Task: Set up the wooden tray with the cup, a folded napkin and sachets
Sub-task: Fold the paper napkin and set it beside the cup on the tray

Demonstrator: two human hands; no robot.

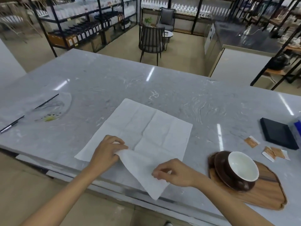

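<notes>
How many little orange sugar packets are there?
3 sachets show: one beside the black box, two overlapping ones on the counter past the cup. None seem hidden.

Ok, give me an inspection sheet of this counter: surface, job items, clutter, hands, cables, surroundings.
Surface: grey marble counter, glossy.
Job's things: white napkin spread open, near corner lifted; brown cup on saucer on wooden tray; three orange sachets lying off the tray.
Clutter: pen, clear plastic bag, black case.
Hands: left hand and right hand both pinch the napkin.
Cables: nothing seen.
Surroundings: shelving with bottles, chairs.
</notes>
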